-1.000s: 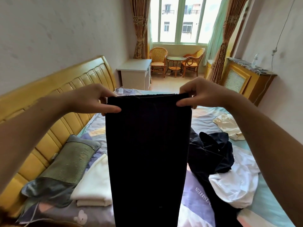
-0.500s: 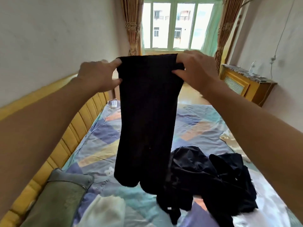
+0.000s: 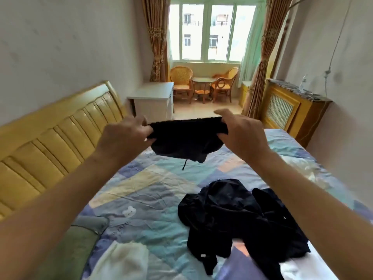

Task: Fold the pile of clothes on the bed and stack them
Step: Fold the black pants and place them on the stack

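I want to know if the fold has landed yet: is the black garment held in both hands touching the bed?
Apart. The head view shows the black garment hanging from both hands, with bare patterned bed cover visible beneath its lowest edge and dangling cord.

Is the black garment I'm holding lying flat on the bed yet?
No. Both hands hold the black garment above the bed.
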